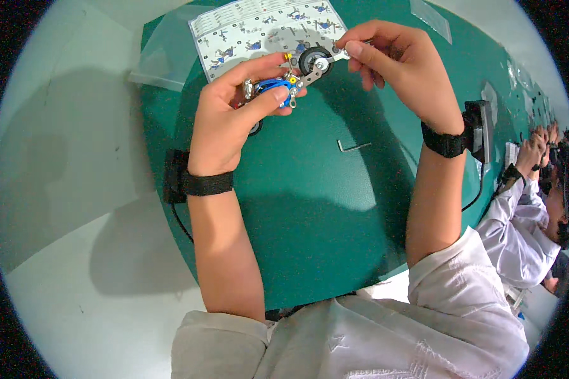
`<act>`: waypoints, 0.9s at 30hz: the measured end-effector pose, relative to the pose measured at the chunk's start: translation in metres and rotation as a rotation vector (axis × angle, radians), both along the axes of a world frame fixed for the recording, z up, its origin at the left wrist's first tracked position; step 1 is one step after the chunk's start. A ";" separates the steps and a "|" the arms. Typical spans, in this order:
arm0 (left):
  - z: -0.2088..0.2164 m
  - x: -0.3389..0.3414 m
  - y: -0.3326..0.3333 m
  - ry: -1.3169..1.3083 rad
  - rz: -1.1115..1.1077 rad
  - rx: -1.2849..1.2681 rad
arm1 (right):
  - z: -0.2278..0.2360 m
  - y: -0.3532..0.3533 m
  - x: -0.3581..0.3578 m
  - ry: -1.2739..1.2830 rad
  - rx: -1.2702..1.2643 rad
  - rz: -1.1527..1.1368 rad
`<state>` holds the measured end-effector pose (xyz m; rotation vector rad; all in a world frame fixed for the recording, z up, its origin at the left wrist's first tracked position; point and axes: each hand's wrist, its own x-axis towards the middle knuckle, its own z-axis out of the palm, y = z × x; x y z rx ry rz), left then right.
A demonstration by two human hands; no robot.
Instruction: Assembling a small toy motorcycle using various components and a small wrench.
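Note:
My left hand [220, 126] is closed around a small model motorcycle [273, 84] with a blue body, silver metal links and yellow bits. A black wheel [307, 63] with a silver hub sits at its right end, and part of another wheel [255, 129] shows under my left hand. With thumb and fingers, my right hand [405, 69] pinches the far end of a light metal strip [340, 57] that reaches out from the wheel's hub. The fingers partly hide that end. Below the model, an L-shaped hex key [354, 147] lies on the green table.
Behind the model lies a printed instruction sheet [234, 28] with assembly pictures. Clear plastic bags rest at the left [164, 66] and the far right [431, 19]. Black straps with small boxes and cables circle both wrists. Another person [518, 208] works at the right.

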<state>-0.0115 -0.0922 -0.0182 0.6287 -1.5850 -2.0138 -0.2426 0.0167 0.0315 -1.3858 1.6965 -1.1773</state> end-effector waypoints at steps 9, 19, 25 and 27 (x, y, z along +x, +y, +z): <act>0.001 0.001 0.007 -0.010 0.014 -0.005 | 0.001 0.005 0.000 -0.012 -0.007 0.000; -0.004 0.000 0.009 0.013 0.002 -0.009 | 0.000 0.007 -0.002 -0.024 0.007 -0.011; -0.003 -0.001 0.011 0.011 0.005 0.002 | -0.001 0.008 -0.004 -0.024 -0.005 0.008; -0.003 -0.001 0.011 0.000 0.010 0.004 | -0.001 0.008 -0.004 -0.022 -0.016 0.020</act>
